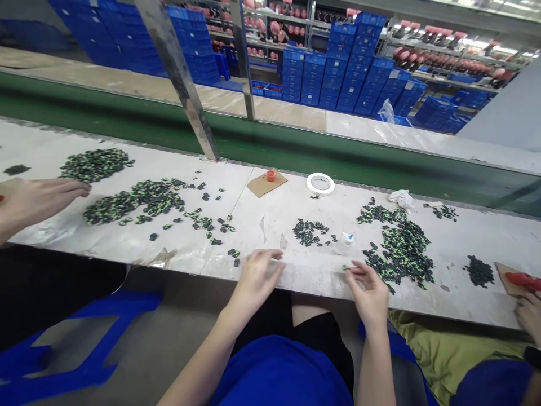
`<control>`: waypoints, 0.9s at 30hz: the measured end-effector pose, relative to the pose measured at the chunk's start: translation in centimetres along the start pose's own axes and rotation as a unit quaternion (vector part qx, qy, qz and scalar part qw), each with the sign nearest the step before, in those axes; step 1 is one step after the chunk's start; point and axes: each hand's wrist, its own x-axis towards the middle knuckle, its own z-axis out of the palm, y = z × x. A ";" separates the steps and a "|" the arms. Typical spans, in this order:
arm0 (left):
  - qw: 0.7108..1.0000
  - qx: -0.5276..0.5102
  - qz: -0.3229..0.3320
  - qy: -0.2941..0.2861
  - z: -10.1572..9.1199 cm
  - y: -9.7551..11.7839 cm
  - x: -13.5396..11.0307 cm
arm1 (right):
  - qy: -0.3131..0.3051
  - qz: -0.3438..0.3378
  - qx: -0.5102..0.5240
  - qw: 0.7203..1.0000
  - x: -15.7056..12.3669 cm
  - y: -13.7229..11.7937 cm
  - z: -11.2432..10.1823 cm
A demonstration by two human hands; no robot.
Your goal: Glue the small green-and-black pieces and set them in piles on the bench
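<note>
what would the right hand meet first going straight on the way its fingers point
Most likely the left hand, across the white tabletop; the small bottle looks off that line, though heights above the table are unclear.

On my feed I see the small parts (406,248) as black flecked with bright green, the tape roll (309,184) white, the cardboard piece (260,189) brown, the little cup (271,176) red, the belt (287,138) green, the crates (338,73) blue.
</note>
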 end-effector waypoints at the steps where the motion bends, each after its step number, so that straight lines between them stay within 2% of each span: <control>1: 0.998 0.042 -0.022 0.037 -0.6 -1.0 -0.1 | 0.072 -0.021 -0.046 0.996 0.5 0.4 -0.5; 3: 0.985 0.108 -0.079 0.106 -1.8 -2.8 -0.6 | 0.172 -0.066 -0.130 0.974 1.4 0.9 -1.2; 5: 0.969 0.152 -0.125 0.146 -2.6 -4.1 -1.3 | 0.196 -0.098 -0.185 0.958 2.3 1.1 -1.0; 7: 0.960 0.173 -0.148 0.161 -2.9 -4.9 -1.8 | 0.161 -0.114 -0.217 0.956 2.9 1.3 -0.1; 10: 0.961 0.182 -0.136 0.158 -2.7 -5.4 -2.0 | 0.102 -0.124 -0.243 0.956 3.5 1.6 1.7; 14: 0.965 0.193 -0.111 0.139 -2.4 -5.6 -1.6 | 0.075 -0.121 -0.222 0.965 4.1 1.8 3.2; 17: 0.971 0.187 -0.081 0.126 -2.3 -5.5 -1.4 | 0.061 -0.092 -0.164 0.980 3.9 1.6 3.3; 21: 0.990 0.112 -0.020 0.080 -1.1 -4.6 -0.6 | 0.047 0.015 0.009 0.999 3.0 1.2 3.1; 25: 0.998 -0.034 0.052 0.020 1.8 -3.0 0.8 | 0.021 0.045 0.193 0.980 1.7 0.5 3.2; 27: 0.991 -0.097 0.088 0.009 3.2 -2.5 1.4 | 0.040 0.052 0.243 0.968 1.3 0.1 3.4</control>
